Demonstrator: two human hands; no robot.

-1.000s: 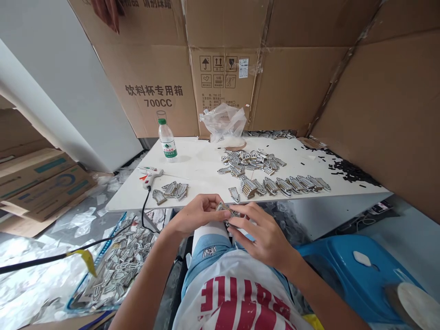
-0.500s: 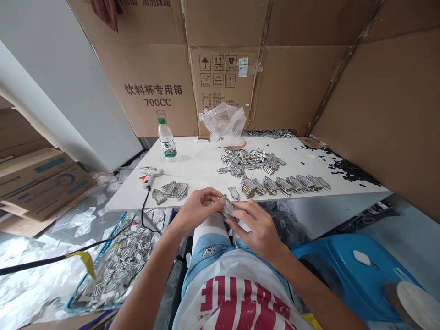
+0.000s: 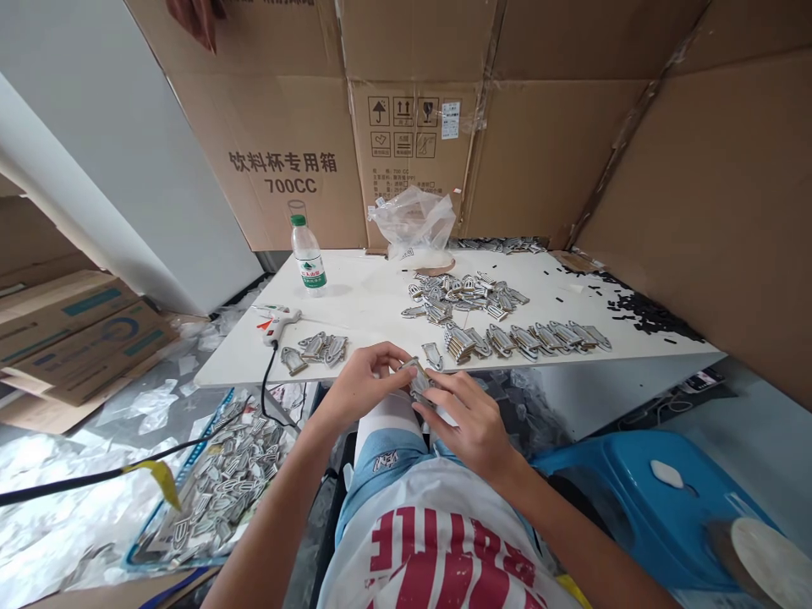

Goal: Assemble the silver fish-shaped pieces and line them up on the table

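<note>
Over lap (image 3: 386, 452): both hands (image 3: 363, 385) (image 3: 473, 419) half-curled, pinching small grey piece (image 3: 419, 382).

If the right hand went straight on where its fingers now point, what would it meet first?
The small grey piece, then probably the left hand holding it; the depth is unclear.

Softly bright across the worktop (image 3: 374, 309); nearly white with glare on plastic (image 3: 63, 537) past its left edge; stretched toward frame corners.

White shirt (image 3: 426, 485), red lettering (image 3: 433, 584), blue shorts (image 3: 377, 443).
</note>
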